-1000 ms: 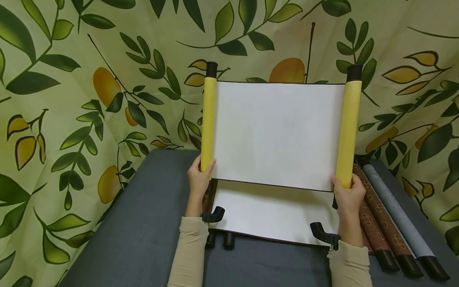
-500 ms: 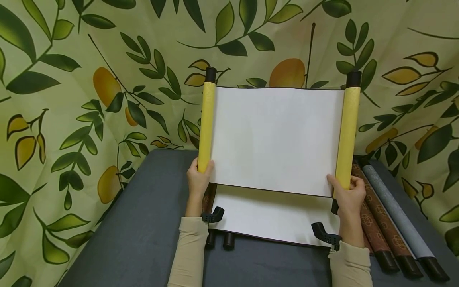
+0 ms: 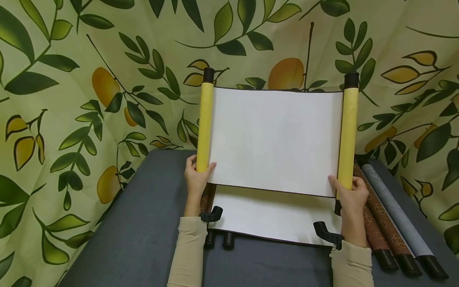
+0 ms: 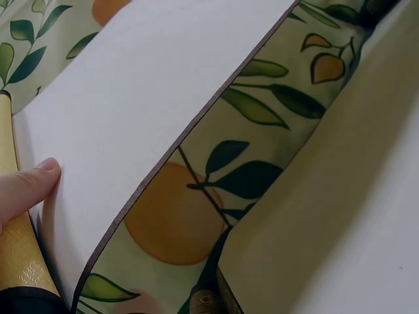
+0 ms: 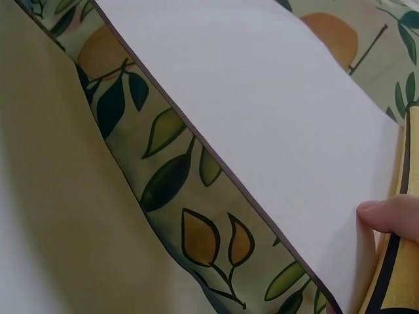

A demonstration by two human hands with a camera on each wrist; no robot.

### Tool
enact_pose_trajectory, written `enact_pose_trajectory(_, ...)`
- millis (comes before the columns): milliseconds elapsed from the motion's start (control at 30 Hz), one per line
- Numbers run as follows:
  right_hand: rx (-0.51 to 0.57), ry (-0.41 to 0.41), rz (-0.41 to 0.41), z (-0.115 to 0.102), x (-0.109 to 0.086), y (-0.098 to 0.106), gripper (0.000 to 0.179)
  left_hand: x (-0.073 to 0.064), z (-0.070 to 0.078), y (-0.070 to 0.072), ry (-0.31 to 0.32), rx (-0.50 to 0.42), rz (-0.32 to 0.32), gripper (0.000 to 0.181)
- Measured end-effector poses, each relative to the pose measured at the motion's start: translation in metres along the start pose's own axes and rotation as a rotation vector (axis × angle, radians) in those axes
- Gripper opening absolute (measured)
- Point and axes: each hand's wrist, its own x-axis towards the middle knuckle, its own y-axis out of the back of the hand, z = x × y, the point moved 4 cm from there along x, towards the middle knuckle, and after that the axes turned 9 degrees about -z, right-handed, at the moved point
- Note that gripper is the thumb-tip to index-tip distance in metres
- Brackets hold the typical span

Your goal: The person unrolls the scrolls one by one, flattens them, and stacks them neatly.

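Observation:
A partly unrolled scroll [image 3: 276, 139] with a blank white sheet stands upright between my hands, its two yellow rollers capped in black. My left hand [image 3: 196, 179] grips the lower part of the left yellow roller [image 3: 204, 123], thumb against the sheet's edge. Around the bottom of the right yellow roller [image 3: 348, 139] my right hand [image 3: 352, 199] is curled, its thumb also on the white. Each wrist view shows the thumb [image 4: 29, 190] or thumb tip [image 5: 386, 214] lying on the sheet beside its roller. Behind and below is a second white scroll [image 3: 272, 217], lying open on the table.
Rolled scrolls lie at the right: brown patterned ones [image 3: 385, 223] and a grey one [image 3: 398, 211], all with black ends. Black knobs [image 3: 228, 240] stick out under the second scroll's left side. A dark grey table [image 3: 143, 231] meets a leaf-patterned cloth [image 3: 244, 24].
The held scroll has come down slightly over the last second, with its left roller shifting a little left. Both hands have kept their grip.

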Motion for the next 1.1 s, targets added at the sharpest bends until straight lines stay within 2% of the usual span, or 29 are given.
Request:
enact_pose_trajectory(233,0.023,0.052,0.015,0.000,0.001,0.002,0.025,0.001,-0.001,0.002,-0.034,0.018,-0.001,0.059)
enact_pose_trajectory(433,-0.058,0.095,0.033,-0.002,0.001,0.005,0.018,0.002,-0.003,0.004,-0.046,0.030,-0.006,0.050)
enact_pose_trajectory(667,-0.200,0.111,-0.006,-0.005,0.000,0.011,0.039,0.002,-0.002,0.007,-0.063,0.010,0.001,0.043)
enact_pose_trajectory(800,-0.280,0.103,-0.041,-0.006,-0.001,0.013,0.044,0.003,-0.002,0.008,-0.071,0.014,0.000,0.043)
enact_pose_trajectory(900,-0.286,0.080,-0.052,-0.006,-0.002,0.011,0.046,0.003,-0.002,0.008,-0.082,0.029,-0.012,0.044)
enact_pose_trajectory(1100,-0.272,0.082,-0.011,-0.006,0.000,0.007,0.045,0.002,0.002,0.009,-0.126,0.075,-0.013,0.042)
